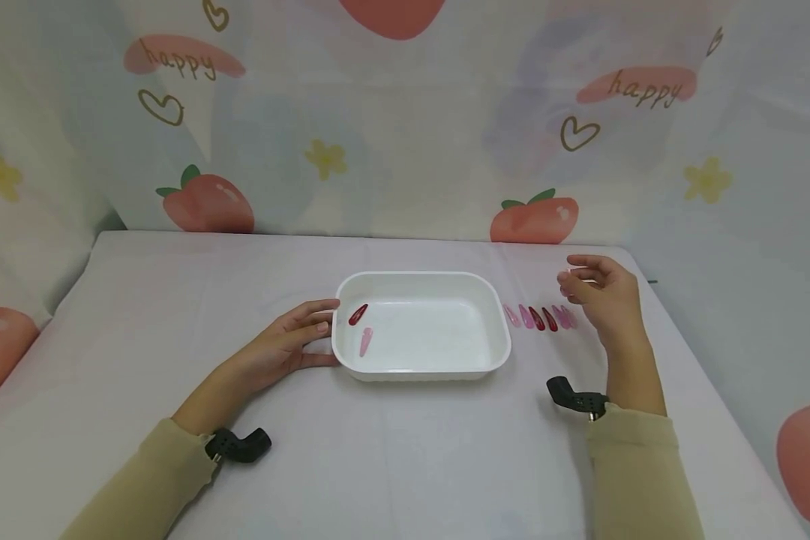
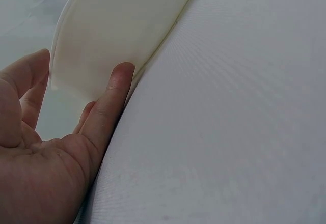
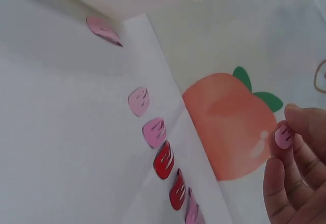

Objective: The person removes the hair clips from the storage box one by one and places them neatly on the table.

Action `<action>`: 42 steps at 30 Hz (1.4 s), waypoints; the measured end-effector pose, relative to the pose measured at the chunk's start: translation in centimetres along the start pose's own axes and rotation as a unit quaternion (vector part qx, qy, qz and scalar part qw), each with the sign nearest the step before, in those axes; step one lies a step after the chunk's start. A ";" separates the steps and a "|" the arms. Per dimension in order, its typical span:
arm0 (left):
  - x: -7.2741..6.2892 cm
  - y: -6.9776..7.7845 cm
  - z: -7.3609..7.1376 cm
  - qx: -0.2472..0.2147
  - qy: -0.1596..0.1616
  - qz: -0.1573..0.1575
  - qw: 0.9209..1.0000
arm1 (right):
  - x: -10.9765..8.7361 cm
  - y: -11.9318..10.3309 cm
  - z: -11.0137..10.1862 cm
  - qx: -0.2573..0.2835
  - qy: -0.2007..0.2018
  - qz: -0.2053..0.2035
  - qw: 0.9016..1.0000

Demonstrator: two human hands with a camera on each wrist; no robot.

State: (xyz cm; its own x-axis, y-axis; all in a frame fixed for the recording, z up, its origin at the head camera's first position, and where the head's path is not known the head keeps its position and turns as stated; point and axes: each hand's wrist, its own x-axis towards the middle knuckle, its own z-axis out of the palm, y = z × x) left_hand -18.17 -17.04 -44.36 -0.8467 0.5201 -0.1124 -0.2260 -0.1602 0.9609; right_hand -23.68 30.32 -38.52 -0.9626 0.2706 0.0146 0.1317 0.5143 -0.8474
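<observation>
A white tray (image 1: 421,373) holds a dark red hair clip (image 1: 358,314) and a pink hair clip (image 1: 366,342) near its left end. My left hand (image 1: 290,336) rests on the tray's left side, its fingers spread along the rim and outer wall; in the left wrist view one finger (image 2: 114,89) lies along the wall's lower edge. Raised past the right end of the row of clips is my right hand (image 1: 604,292). Thumb and fingertips pinch a small pink hair clip (image 3: 283,136), partly covered by them.
Right of the tray, several snap hair clips stand in a row, among them a pink one (image 1: 511,315) beside the tray and two red ones, one of them (image 1: 536,318) mid-row. A patterned cloth backdrop (image 1: 412,150) rises behind the white-covered table (image 1: 391,457).
</observation>
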 end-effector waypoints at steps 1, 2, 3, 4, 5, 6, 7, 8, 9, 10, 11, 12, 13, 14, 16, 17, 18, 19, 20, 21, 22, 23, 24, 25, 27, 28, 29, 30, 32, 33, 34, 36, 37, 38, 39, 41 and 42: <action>0.0 0.0 0.0 0.000 0.001 -0.001 1.000 | 0.1 0.3 0.0 -0.001 0.000 0.005 1.000; -0.1 0.0 0.0 -0.001 0.002 -0.001 1.000 | 0.2 0.5 0.0 0.001 -0.002 0.012 1.000; -0.1 0.0 0.0 -0.001 0.003 -0.001 1.000 | 0.3 0.8 -0.1 0.004 -0.003 0.021 1.000; -0.1 0.0 0.0 -0.001 0.003 -0.001 1.000 | 0.4 1.1 -0.1 0.006 -0.004 0.029 1.000; -0.1 0.0 0.0 -0.001 0.002 -0.001 1.000 | 0.4 1.4 -0.2 0.007 -0.005 0.038 0.999; -0.1 0.0 0.0 0.000 0.002 -0.002 1.000 | 0.5 1.7 -0.2 0.009 -0.005 0.046 0.999; -0.1 0.0 0.0 0.000 0.001 -0.001 1.000 | 0.6 2.0 -0.3 0.010 -0.004 0.053 0.999; -0.1 0.0 0.0 0.001 0.001 -0.001 1.000 | 0.7 2.2 -0.4 0.012 -0.003 0.059 0.998; -0.1 0.0 0.0 0.002 0.001 -0.001 1.000 | 0.8 2.5 -0.5 0.014 -0.002 0.062 0.998; -0.1 0.0 0.0 0.003 0.000 0.000 1.000 | 0.9 2.7 -0.5 0.016 -0.002 0.062 0.998; 0.0 0.0 0.0 0.004 0.000 0.000 1.000 | 1.0 2.9 -0.6 0.019 -0.002 0.063 0.998; 0.0 0.0 0.0 0.004 0.000 0.000 1.000 | 1.0 3.1 -0.6 0.023 -0.003 0.063 0.998; 0.0 0.0 0.0 0.003 0.001 0.000 1.000 | 1.1 3.3 -0.6 0.027 -0.004 0.062 0.998; 0.0 0.0 0.0 0.003 0.002 0.000 1.000 | 1.2 3.4 -0.6 0.031 -0.005 0.063 0.998; -0.1 0.0 0.0 0.001 0.002 -0.001 1.000 | 1.3 3.7 -0.5 0.037 -0.005 0.067 0.997; 0.0 0.0 0.0 0.001 0.003 -0.003 1.000 | 1.3 3.8 -0.6 0.040 -0.004 0.071 0.997; 0.0 0.0 0.0 0.000 0.003 -0.004 1.000 | 1.4 4.0 -0.6 0.040 -0.002 0.074 0.996; 0.0 0.0 0.0 0.001 0.003 -0.004 1.000 | 1.4 4.1 -0.7 0.040 -0.001 0.077 0.996; 0.0 0.0 0.0 0.001 0.003 -0.005 1.000 | 1.4 4.3 -0.8 0.041 0.000 0.079 0.996; 0.0 0.0 0.0 0.002 0.002 -0.005 1.000 | 1.5 4.4 -0.9 0.040 0.001 0.080 0.996; 0.1 0.0 0.0 0.002 0.002 -0.004 1.000 | 1.5 4.6 -1.0 0.035 0.000 0.082 0.996; 0.1 0.0 0.0 0.002 0.002 -0.004 1.000 | 1.6 4.7 -1.1 0.029 -0.002 0.083 0.996; 0.1 0.0 0.0 0.003 0.002 -0.004 1.000 | 1.6 4.9 -1.2 0.022 -0.004 0.084 0.996; 0.1 0.0 0.0 0.003 0.002 -0.004 1.000 | 1.6 5.0 -1.3 0.016 -0.007 0.084 0.996; 0.0 0.0 0.0 0.003 0.005 -0.004 1.000 | 1.7 5.3 -1.4 0.001 -0.013 0.083 0.996; 0.0 0.0 0.0 0.003 0.006 -0.005 1.000 | 1.7 5.3 -1.4 -0.007 -0.016 0.082 0.996; -0.1 0.0 0.0 0.003 0.006 -0.005 1.000 | 1.7 5.4 -1.4 -0.014 -0.019 0.081 0.996; -0.1 0.0 0.0 0.002 0.007 -0.005 1.000 | 1.7 5.5 -1.4 -0.019 -0.021 0.079 0.996; -0.1 0.0 -0.1 0.001 0.007 -0.006 1.000 | 1.7 5.6 -1.4 -0.029 -0.024 0.074 0.997; -0.1 0.0 -0.1 0.000 0.007 -0.007 1.000 | 1.7 5.6 -1.3 -0.032 -0.026 0.071 0.997; -0.2 0.0 0.0 0.000 0.006 -0.007 1.000 | 1.7 5.7 -1.3 -0.036 -0.027 0.069 0.997; -0.2 0.0 0.0 0.000 0.005 -0.007 1.000 | 1.6 5.7 -1.2 -0.042 -0.027 0.066 0.997; -0.1 0.0 0.0 0.000 0.005 -0.007 1.000 | 1.6 5.7 -1.2 -0.044 -0.026 0.064 0.997; -0.1 0.0 0.0 0.001 0.005 -0.007 1.000 | 1.6 5.6 -1.1 -0.046 -0.026 0.063 0.997; -0.1 0.0 0.0 0.001 0.004 -0.006 1.000 | 1.5 5.6 -1.1 -0.048 -0.027 0.063 0.996; -0.1 0.0 0.0 0.001 0.005 -0.005 1.000 | 1.4 5.4 -1.0 -0.054 -0.027 0.062 0.996; 0.0 0.0 0.0 0.000 0.004 -0.004 1.000 | 1.4 5.4 -1.0 -0.056 -0.028 0.062 0.996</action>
State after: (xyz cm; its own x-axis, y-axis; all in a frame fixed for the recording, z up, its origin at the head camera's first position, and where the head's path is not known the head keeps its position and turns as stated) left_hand -18.14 -17.05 -44.39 -0.8484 0.5150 -0.1224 -0.2331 -0.1559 0.9599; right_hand -24.06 34.31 -42.51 -0.9486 0.2939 -0.1177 0.2722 0.5676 -0.7770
